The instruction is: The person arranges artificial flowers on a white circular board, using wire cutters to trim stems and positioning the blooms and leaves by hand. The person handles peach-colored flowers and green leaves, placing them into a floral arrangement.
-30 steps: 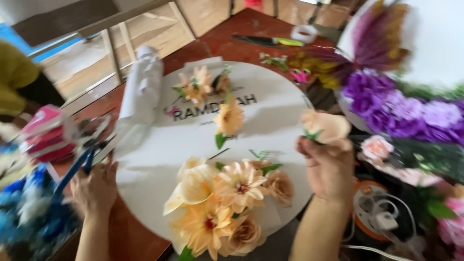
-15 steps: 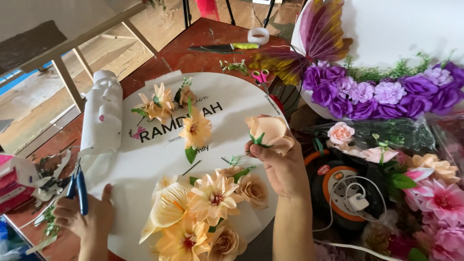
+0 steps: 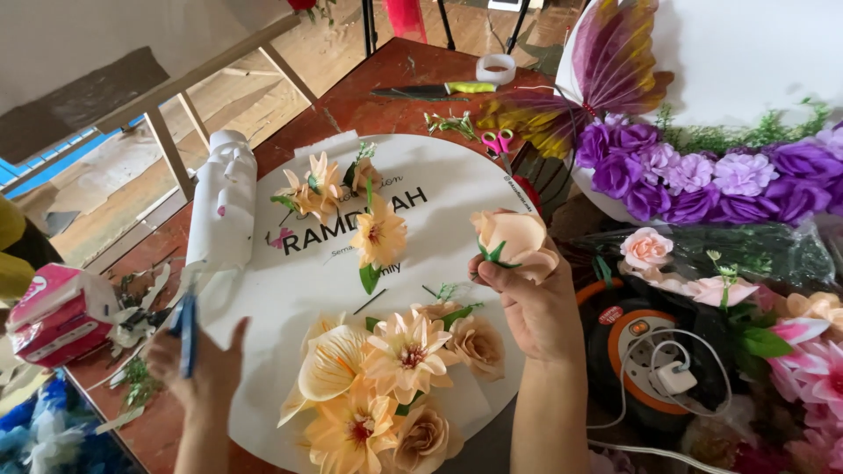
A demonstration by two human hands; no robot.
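The right hand (image 3: 536, 307) was closed round the base of a peach rose (image 3: 516, 241), fingers pinching its green leaves, the bloom sitting above the fist and just past the right edge of the white round board (image 3: 290, 290). The left hand (image 3: 198, 364) rested at the board's left edge, curled round a blue-handled tool (image 3: 186, 333) whose working end was too blurred to make out. On the board, a cluster of peach flowers (image 3: 395, 377) covered the near edge, and a smaller spray (image 3: 342, 197) lay toward the far edge. A white paper roll (image 3: 224, 202) lay along the board's left side. Off the right edge sat an orange and black cord reel (image 3: 650, 351) with a white plug. Pink scissors (image 3: 497, 142) lay by the far edge.
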